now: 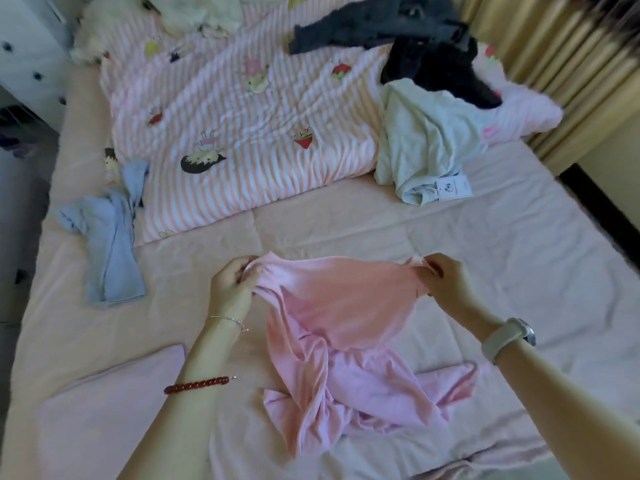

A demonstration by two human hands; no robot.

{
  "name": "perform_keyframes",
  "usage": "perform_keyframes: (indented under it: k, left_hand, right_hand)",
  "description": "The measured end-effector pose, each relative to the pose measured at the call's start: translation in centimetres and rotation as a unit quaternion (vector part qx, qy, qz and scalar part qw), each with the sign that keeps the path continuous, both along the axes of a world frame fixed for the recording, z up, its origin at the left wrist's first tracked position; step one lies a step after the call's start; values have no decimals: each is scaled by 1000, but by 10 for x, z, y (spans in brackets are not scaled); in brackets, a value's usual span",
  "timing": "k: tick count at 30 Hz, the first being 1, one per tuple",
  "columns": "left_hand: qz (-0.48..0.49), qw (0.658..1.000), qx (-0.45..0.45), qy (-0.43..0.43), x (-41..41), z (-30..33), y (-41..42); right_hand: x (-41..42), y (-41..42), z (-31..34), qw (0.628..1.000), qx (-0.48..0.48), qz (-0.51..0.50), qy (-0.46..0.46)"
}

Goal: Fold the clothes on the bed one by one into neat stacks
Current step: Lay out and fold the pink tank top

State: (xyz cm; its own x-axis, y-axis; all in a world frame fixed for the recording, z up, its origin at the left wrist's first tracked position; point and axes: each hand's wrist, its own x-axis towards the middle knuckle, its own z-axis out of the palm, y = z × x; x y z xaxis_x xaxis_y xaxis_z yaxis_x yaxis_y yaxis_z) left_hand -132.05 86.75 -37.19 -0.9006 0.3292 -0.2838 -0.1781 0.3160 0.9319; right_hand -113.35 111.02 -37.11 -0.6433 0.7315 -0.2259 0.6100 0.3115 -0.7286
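A pink garment (pixel 346 327) hangs between my hands above the pink bed sheet (pixel 519 258), its lower part crumpled on the bed. My left hand (pixel 233 285) pinches its top left edge. My right hand (pixel 445 280) pinches the top right edge. A pale blue garment (pixel 110 237) lies spread at the left. A pale green garment (pixel 422 143) with a white tag sits crumpled at the right. Black clothes (pixel 436 69) and a dark grey piece (pixel 363 27) lie further back.
A pink-and-white striped quilt (pixel 242 126) covers the far half of the bed. A flat pink cloth (pixel 114 410) lies at the near left. Yellow curtains (pixel 561 53) hang along the right side. White furniture (pixel 27 53) stands at the far left.
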Motion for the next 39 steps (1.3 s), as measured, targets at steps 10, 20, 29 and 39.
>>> perform_keyframes:
  k: [10, 20, 29, 39]
  left_hand:
    - [-147, 976, 156, 27, 47, 187, 50]
    - [-82, 980, 179, 5, 80, 216, 30]
    - [-194, 956, 147, 166, 103, 230, 26]
    - [-119, 940, 260, 188, 82, 273, 54]
  right_hand:
    - [10, -73, 213, 970, -47, 170, 166]
    - [3, -101, 228, 959, 34, 203, 197]
    - [-10, -99, 253, 949, -183, 38, 255]
    - [-8, -60, 306, 909, -226, 138, 323]
